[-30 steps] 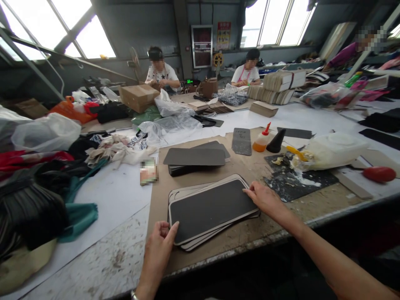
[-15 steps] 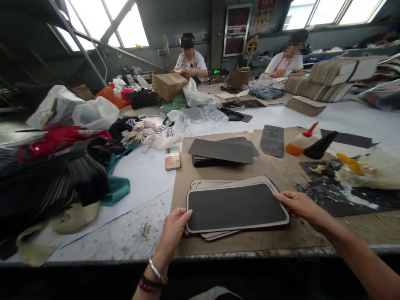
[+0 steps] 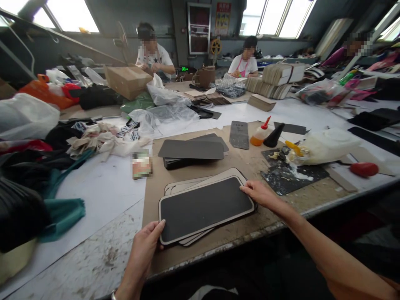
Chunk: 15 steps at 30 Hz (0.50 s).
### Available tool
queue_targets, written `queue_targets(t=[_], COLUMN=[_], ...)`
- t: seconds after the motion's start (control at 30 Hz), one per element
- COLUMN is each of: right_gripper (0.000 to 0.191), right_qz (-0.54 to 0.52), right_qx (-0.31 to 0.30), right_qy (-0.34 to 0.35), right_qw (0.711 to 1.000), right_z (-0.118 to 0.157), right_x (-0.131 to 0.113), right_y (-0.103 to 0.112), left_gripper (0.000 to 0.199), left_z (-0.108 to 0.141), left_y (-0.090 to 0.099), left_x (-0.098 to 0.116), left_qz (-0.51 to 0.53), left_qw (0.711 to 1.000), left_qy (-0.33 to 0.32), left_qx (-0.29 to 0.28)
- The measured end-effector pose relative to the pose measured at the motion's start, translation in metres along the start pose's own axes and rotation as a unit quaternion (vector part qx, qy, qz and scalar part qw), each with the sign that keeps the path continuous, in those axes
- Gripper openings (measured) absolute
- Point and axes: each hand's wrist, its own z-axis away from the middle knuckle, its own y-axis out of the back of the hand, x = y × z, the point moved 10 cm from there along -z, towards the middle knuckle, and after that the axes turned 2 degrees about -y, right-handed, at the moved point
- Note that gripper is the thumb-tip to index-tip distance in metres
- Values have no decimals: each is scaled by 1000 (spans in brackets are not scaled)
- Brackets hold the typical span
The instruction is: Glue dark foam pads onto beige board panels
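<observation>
A dark rectangular panel with a light border and rounded corners (image 3: 206,210) lies between my hands, on top of a small stack of similar light-edged pieces (image 3: 184,185). My left hand (image 3: 146,239) pinches its left end, thumb on top and fingers partly hidden beneath. At the right end, my right hand (image 3: 258,193) grips the edge near the upper corner, its lower fingers hidden by the panel. Behind the stack sits a pile of plain dark grey boards (image 3: 192,150). Brown paper (image 3: 153,175) lies under all of these.
To the right stand a glue bottle with a red tip (image 3: 261,132) and a black cone-shaped object (image 3: 274,135). A glue-smeared black board (image 3: 281,187) holds a whitish plastic container (image 3: 331,143). Fabric scraps (image 3: 90,141) heap up at left. Co-workers (image 3: 156,56) sit across the table.
The view has swung to the right, so things appear further left and more of the table's right side shows. Both hands keep their hold on the panel.
</observation>
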Motion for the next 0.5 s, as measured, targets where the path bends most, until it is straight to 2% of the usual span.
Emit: queue_targets(t=[0.37,0.5], right_gripper=[23,26], right_qz=[40,48], right_qx=[-4,-8], right_qy=[-5,5], right_qw=[999,999], right_z=[-2,-4], right_x=[4,4], right_y=[-7,-8], left_gripper=[48,47], left_z=[-2,-1], left_y=[2,-1], left_x=[0,2], left_qz=[-18,-9], left_qw=[1000,1000], left_qy=[-11,-26], left_qx=[7,-8])
